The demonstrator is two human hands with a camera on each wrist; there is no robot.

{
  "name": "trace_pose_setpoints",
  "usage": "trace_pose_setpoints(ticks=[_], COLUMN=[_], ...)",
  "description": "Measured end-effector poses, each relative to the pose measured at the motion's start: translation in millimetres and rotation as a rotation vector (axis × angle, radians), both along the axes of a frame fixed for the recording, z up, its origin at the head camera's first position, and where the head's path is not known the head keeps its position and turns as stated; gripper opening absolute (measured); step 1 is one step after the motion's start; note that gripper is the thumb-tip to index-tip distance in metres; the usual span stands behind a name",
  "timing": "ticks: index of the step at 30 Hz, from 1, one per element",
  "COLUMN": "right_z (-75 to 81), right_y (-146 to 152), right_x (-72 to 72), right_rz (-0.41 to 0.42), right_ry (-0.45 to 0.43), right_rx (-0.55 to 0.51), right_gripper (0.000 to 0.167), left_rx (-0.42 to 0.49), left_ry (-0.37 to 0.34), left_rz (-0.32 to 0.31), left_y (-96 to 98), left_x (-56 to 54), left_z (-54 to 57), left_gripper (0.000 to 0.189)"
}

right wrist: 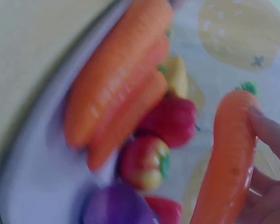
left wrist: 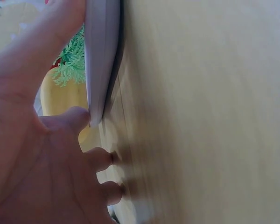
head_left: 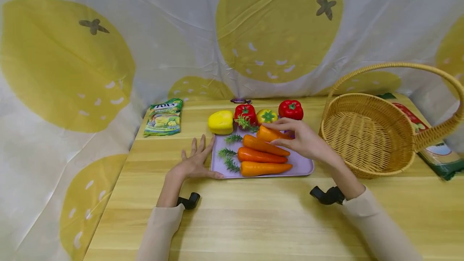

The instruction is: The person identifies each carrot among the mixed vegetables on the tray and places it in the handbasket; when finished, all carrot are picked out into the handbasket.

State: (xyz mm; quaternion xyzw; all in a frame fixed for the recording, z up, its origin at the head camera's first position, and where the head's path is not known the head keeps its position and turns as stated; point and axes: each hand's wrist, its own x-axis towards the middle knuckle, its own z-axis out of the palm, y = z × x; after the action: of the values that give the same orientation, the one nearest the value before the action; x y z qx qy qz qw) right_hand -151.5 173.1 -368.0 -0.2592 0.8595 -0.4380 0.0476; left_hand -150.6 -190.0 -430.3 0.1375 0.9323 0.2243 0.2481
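My right hand pinches an orange carrot with a green leafy top, held over the far part of a lilac tray. In the right wrist view, the thumb and fingers grip that carrot along its side. Three more carrots lie side by side on the tray, the nearest one along the front edge. My left hand is spread at the tray's left end, thumb by the front corner and a fingertip at the side. A smooth purple vegetable sits on the tray, mostly hidden by my right hand in the head view.
Behind the tray stand a yellow pepper, a red pepper, a yellow-red tomato-like vegetable and another red pepper. A wicker basket with a tall handle is at right, beside a green-red packet. A soup packet lies back left.
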Motion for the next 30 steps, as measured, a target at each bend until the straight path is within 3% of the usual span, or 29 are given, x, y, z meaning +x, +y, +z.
trace_pose_setpoints(ticks=[5, 6, 11, 20, 30], right_z=[26.9, 32.3, 50.7, 53.8, 40.1], right_y=[43.6, 52.6, 98.8, 174.3, 225.6], right_x=[1.8, 2.6, 3.5, -14.4, -48.7], right_rz=[-0.037, -0.055, -0.140, -0.255, -0.275], right_ry=[0.019, 0.012, -0.032, -0.130, -0.315], right_rx=[0.069, 0.089, 0.165, 0.319, 0.381], right_gripper=[0.048, 0.046, 0.043, 0.045, 0.058], left_rx=[-0.002, -0.007, -0.033, -0.032, -0.039], left_ry=[-0.001, -0.011, -0.008, -0.001, -0.006], left_rz=[0.005, 0.005, -0.006, -0.014, -0.016], left_y=[-1.7, -0.7, 0.0, 1.1, 1.2], left_x=[0.8, 1.4, -0.2, -2.3, -1.3], left_z=[-1.7, 2.0, 0.2, -0.1, 0.8], left_gripper=[0.135, 0.134, 0.133, 0.134, 0.134])
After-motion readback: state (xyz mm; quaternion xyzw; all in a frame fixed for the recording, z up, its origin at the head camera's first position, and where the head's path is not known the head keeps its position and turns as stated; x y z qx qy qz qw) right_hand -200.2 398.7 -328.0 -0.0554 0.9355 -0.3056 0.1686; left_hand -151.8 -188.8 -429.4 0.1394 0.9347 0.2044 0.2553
